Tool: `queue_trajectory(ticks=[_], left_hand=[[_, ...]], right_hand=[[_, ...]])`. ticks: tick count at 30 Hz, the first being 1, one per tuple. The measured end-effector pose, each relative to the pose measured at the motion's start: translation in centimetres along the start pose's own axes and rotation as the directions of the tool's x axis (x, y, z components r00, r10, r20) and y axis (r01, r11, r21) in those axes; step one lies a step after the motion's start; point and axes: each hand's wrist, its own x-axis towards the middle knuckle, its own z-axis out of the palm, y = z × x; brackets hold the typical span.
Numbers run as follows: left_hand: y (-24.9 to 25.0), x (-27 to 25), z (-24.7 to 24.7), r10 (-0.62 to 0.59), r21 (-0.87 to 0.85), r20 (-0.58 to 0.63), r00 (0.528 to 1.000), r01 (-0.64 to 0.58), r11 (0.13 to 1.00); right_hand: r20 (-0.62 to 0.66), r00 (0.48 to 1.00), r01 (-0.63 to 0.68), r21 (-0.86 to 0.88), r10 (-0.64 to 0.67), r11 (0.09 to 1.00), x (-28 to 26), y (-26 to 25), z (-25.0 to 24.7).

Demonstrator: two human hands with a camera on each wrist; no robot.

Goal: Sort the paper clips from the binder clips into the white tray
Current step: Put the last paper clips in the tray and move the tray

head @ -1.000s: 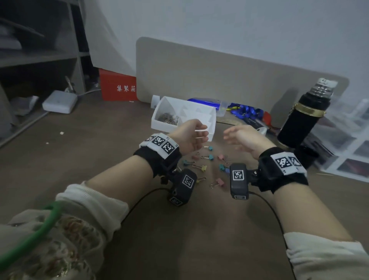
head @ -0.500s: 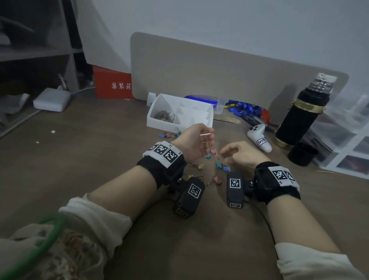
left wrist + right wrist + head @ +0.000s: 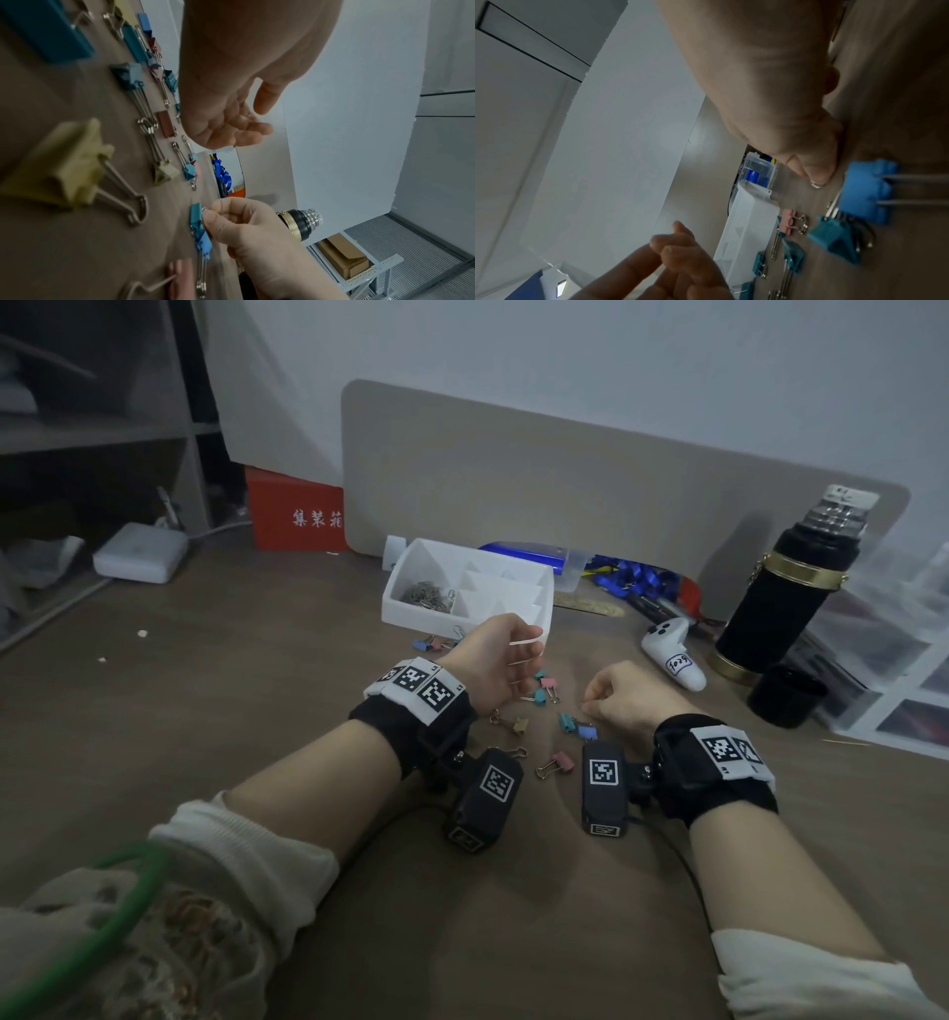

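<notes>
R hand (image 3: 624,698) low on desk, fingertips pinching a paper clip (image 3: 817,184) just beside blue binder clip (image 3: 586,730). L hand (image 3: 495,667) loosely curled, empty, hovering near white tray (image 3: 411,613) front edge.

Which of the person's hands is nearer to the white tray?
Left. The left hand hovers just in front of the white tray, its fingers loosely curled. The right hand is lower down on the table, pinching a small metal item among the binder clips.
</notes>
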Motion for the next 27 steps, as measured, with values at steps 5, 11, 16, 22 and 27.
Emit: queue_trajectory(ticks=[5,11,16,22,27], left_hand=[[0.1,0.2,-0.1,-0.019,0.040,-0.010,1.000,0.019,0.999],[-0.2,-0.3,0.2,-0.207,0.249,0.121,0.971,0.173,0.953],[-0.4,-0.2,0.7,-0.192,0.258,0.195,0.962,0.138,0.956],[-0.3,0.2,0.1,-0.167,0.194,0.123,0.978,0.141,0.971],[-0.2,0.4,-0.1,-0.170,0.209,0.117,0.979,0.143,0.967]], right_hand=[[-0.175,0.979,0.134,0.146,-0.107,0.980,0.3,-0.1,0.2],[-0.353,0.891,0.438,0.507,-0.284,0.743,-0.9,-2.7,-0.5],[-0.231,0.898,0.437,0.572,-0.375,0.694,-1.6,-3.7,0.0],[-0.246,0.917,0.395,0.450,-0.314,0.801,-1.6,-2.6,-1.1],[0.125,0.971,0.173,0.212,-0.203,0.962,-1.6,-1.8,-1.5]])
